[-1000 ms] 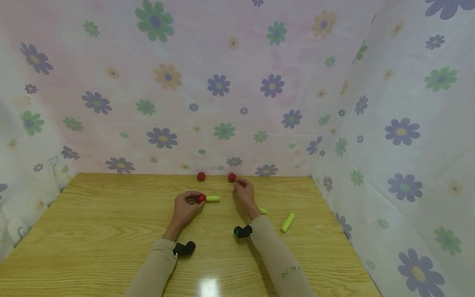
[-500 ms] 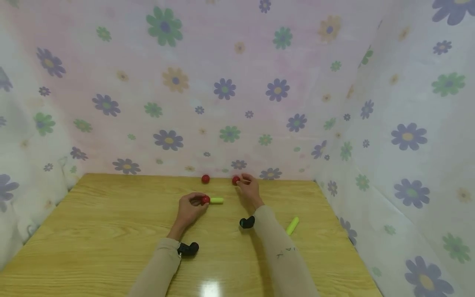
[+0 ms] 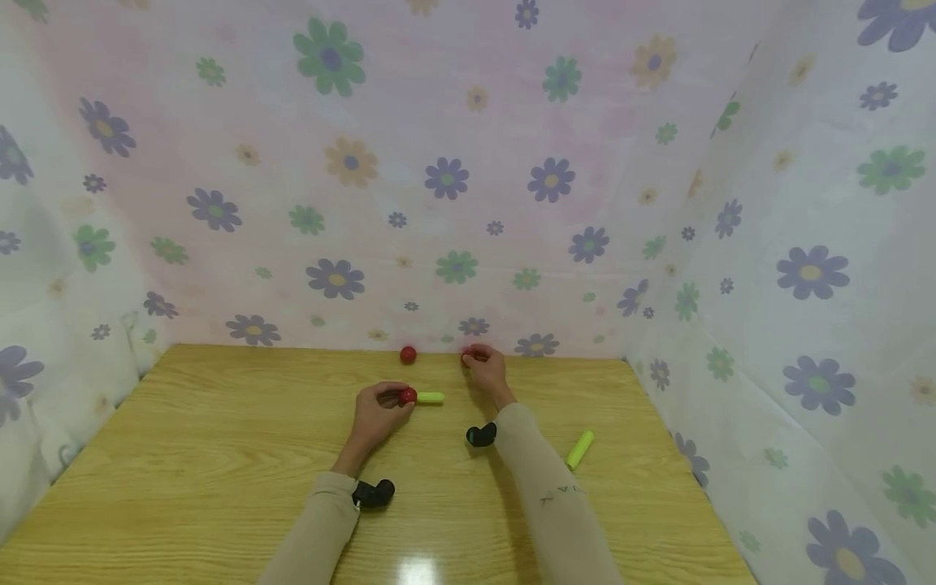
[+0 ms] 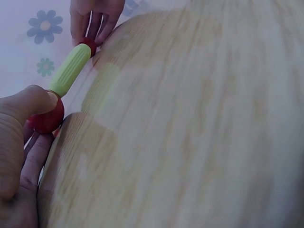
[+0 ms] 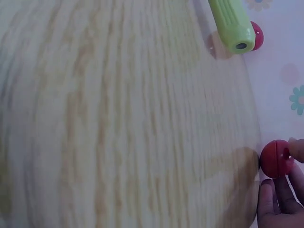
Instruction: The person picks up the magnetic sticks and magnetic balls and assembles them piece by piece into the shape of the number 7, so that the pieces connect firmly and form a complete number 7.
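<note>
My left hand (image 3: 380, 413) pinches a red ball (image 3: 408, 396) between thumb and fingers, close over the table. From that ball a yellow-green ribbed rod (image 3: 431, 398) points to the right; its free end shows a dark round spot in the right wrist view. Farther back, my right hand (image 3: 488, 374) holds another red ball (image 5: 276, 159) by its fingertips, at the table's back edge. That ball has a seam and a dark hollow near the thumb. Between the hands, a third red ball (image 3: 408, 354) sits at the back edge.
Another yellow-green rod (image 3: 580, 450) lies on the wooden table (image 3: 219, 455), right of my right forearm, its lower end beside the sleeve. A flowered cloth (image 3: 395, 268) rises behind the table and along both sides. Black wrist cameras are strapped to both sleeves.
My right fingers have closed round the back ball, now mostly covered in the head view. The right forearm now hides a rod seen beside it earlier. The left hand keeps its grip; the head view shifted slightly.
</note>
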Demonstrator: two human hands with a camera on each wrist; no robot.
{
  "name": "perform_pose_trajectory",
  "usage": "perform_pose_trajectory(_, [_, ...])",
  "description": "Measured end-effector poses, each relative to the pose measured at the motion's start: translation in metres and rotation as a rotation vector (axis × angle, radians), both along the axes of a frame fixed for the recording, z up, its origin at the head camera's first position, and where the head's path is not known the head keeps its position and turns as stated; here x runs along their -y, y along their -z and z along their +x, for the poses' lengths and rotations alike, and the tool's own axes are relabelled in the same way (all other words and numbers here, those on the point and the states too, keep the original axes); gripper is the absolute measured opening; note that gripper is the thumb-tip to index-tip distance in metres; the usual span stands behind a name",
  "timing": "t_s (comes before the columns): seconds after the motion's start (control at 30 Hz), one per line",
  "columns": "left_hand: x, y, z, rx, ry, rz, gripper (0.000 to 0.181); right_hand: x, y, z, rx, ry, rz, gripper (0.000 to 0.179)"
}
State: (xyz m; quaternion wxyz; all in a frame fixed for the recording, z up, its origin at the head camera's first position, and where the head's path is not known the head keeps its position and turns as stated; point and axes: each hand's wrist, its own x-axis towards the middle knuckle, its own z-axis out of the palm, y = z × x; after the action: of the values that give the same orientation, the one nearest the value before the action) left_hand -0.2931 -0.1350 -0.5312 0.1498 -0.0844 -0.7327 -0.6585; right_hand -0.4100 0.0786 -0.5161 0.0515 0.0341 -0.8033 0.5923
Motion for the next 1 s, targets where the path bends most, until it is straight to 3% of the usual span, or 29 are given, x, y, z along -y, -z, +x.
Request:
perform_pose_trajectory(0.13, [0.0, -0.006, 0.004, -0.007, -0.001, -0.001, 0.029, -0.001, 0.002, -0.001, -0.028, 0.015, 0.03, 0.024])
perform_pose_trajectory(0.43, [0.0, -0.005, 0.005, -0.002, 0.002, 0.006, 0.03, -0.007, 0.011, -0.002, -0.024, 0.007, 0.004, 0.028])
perform_pose_trajectory(0.77, [0.002, 0.022, -0.015, 0.023, -0.033, 0.002, 0.029, -0.006, 0.012, 0.003, -0.002, 0.015, -0.006, 0.028])
perform_pose_trajectory(1.0, [0.003, 0.025, -0.016, 0.03, -0.028, 0.002, 0.029, -0.005, 0.013, 0.016, 0.121, 0.016, -0.193, 0.026])
